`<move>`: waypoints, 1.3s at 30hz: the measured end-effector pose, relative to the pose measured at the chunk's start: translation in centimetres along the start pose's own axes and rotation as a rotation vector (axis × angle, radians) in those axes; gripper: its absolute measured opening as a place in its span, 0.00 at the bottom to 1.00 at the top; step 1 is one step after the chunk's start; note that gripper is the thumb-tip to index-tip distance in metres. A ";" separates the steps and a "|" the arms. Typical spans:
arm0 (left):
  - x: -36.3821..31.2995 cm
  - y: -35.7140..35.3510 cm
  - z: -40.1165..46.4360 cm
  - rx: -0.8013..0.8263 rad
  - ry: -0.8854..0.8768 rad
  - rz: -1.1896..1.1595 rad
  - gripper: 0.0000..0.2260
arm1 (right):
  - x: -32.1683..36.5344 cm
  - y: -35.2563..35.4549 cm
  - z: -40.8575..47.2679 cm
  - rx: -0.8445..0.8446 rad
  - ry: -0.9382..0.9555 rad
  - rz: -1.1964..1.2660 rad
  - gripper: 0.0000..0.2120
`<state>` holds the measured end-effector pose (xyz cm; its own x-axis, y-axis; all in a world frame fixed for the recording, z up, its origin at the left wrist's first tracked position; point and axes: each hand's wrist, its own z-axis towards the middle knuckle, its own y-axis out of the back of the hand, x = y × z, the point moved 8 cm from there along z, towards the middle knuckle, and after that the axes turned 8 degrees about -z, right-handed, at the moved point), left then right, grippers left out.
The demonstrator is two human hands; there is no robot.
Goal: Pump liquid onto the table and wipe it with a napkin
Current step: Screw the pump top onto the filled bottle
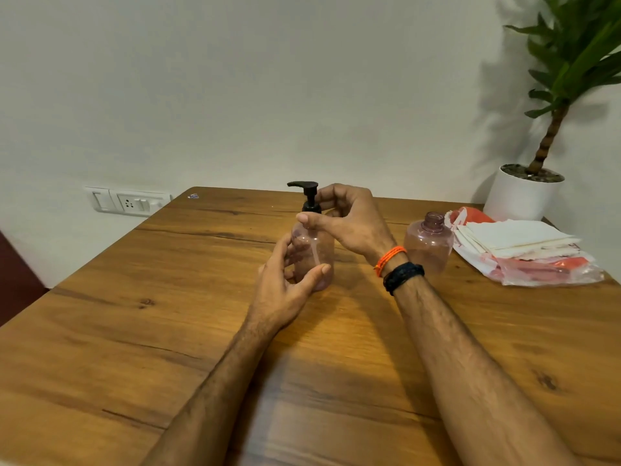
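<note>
At a wooden table (141, 331), a person's left hand (285, 280) cups the base of a pink translucent pump bottle (316, 250), fingers and thumb curled around it. The right hand (349, 223) pinches the bottle's black pump collar (311, 206). To the right stand an uncapped second bottle (428, 243) and, beyond it, stacked napkins (514, 238). A potted plant (537, 156) occupies the far corner.

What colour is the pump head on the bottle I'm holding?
Black, on a translucent pinkish pump bottle; the pump head shows clearly in the head view.
</note>
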<state>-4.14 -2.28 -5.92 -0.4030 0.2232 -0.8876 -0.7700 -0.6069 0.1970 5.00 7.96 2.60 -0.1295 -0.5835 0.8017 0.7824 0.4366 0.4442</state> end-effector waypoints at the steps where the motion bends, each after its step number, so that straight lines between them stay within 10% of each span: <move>1: 0.0 0.0 0.0 -0.002 -0.001 0.003 0.33 | 0.0 -0.1 0.0 0.037 0.009 0.024 0.16; 39: -0.1 0.0 0.1 -0.004 0.001 0.041 0.33 | -0.4 0.1 0.1 0.033 -0.031 0.013 0.18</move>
<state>-4.16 -2.27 -5.79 -0.4338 0.1971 -0.8792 -0.7509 -0.6184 0.2319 5.12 8.33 2.35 -0.1385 -0.5568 0.8190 0.7635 0.4666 0.4464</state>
